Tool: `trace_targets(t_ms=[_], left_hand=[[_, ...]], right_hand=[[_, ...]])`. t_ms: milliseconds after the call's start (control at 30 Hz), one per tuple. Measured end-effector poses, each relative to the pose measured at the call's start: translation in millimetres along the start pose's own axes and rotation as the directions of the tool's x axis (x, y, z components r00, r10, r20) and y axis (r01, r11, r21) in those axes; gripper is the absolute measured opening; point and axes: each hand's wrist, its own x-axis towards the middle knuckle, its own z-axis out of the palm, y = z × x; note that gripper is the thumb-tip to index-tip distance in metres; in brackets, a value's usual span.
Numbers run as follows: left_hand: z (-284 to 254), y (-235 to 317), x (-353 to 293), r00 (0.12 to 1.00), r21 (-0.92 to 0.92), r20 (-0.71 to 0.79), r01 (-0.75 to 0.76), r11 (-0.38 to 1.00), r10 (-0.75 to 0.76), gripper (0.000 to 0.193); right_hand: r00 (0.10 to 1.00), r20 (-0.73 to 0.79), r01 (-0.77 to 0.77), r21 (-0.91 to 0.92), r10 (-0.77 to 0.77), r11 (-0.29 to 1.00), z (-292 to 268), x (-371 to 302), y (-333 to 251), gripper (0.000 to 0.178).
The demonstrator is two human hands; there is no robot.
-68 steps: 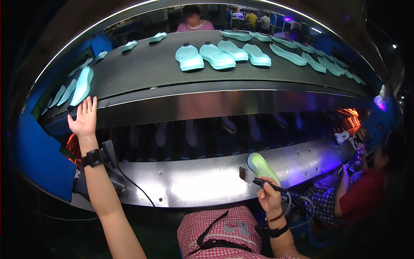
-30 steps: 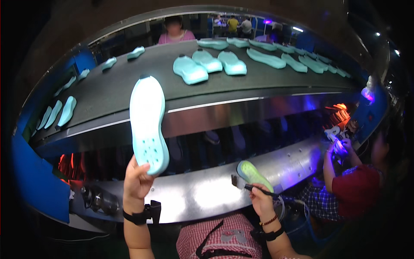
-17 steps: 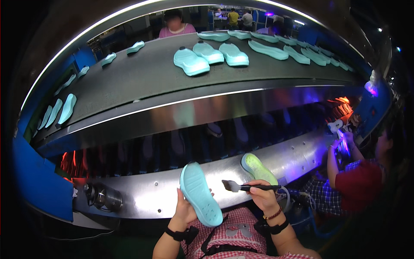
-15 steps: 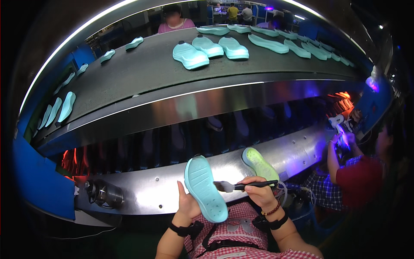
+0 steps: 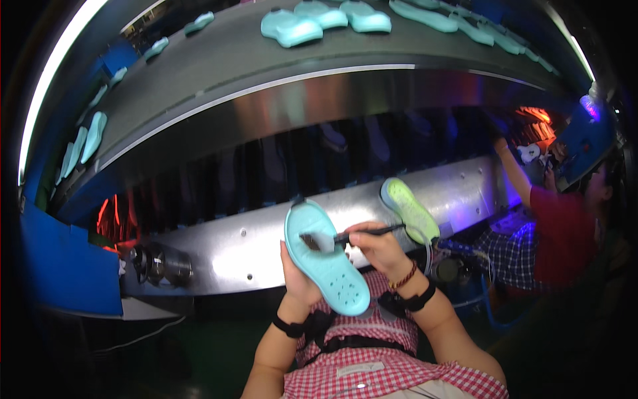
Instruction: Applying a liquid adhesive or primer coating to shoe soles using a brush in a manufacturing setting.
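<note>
My left hand (image 5: pixel 299 279) is closed around the left edge of a light blue shoe sole (image 5: pixel 342 282), whose hollow inner face is turned up. Several small holes show in the sole's near end, and a dark spot sits at its far tip. Between the fingers of my right hand (image 5: pixel 380 249) is a flat brush (image 5: pixel 320 241) with a black handle. Its bristles lie over the far half of the sole, pointing left. Just beyond my right hand, a yellow-green sole (image 5: pixel 411 209) rests on the metal ledge.
A dark conveyor belt (image 5: pixel 219 63) carries several light blue soles (image 5: pixel 291 30). Beneath it, dark slots hold hanging soles, with orange glow at both ends. A dark metal cylinder (image 5: pixel 159 265) stands left on the steel ledge (image 5: pixel 219 256). At right a co-worker in red (image 5: pixel 565 226) reaches toward the slots.
The brush has moved from the sole's right edge onto its inner face. The whole view has tilted downward. The co-worker's arm now stretches out to the slots.
</note>
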Motion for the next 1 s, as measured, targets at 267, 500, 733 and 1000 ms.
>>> trace_targets(t_ms=[267, 500, 733, 1000], left_hand=[[2, -6, -2, 0.999, -0.005, 0.044, 0.005, 1.000, -0.004, 0.081], [-14, -8, 9, 0.981, 0.112, -0.082, -0.165, 0.980, 0.175, 0.071], [-12, 28, -4, 0.977, 0.184, -0.012, -0.207, 0.961, 0.213, 0.074], [9, 8, -12, 0.994, -0.062, -0.010, -0.110, 0.992, 0.109, 0.070]], right_hand=[[0.998, -0.047, 0.028, -0.115, -0.034, 0.993, 6, 23, -10, 0.021], [0.909, 0.323, 0.408, -0.814, -0.263, 0.414, 54, 4, -14, 0.022], [0.897, 0.347, 0.167, -0.840, 0.274, 0.516, 33, -27, -49, 0.021], [0.948, 0.314, 0.264, -0.698, -0.047, 0.666, 63, -12, -37, 0.019]])
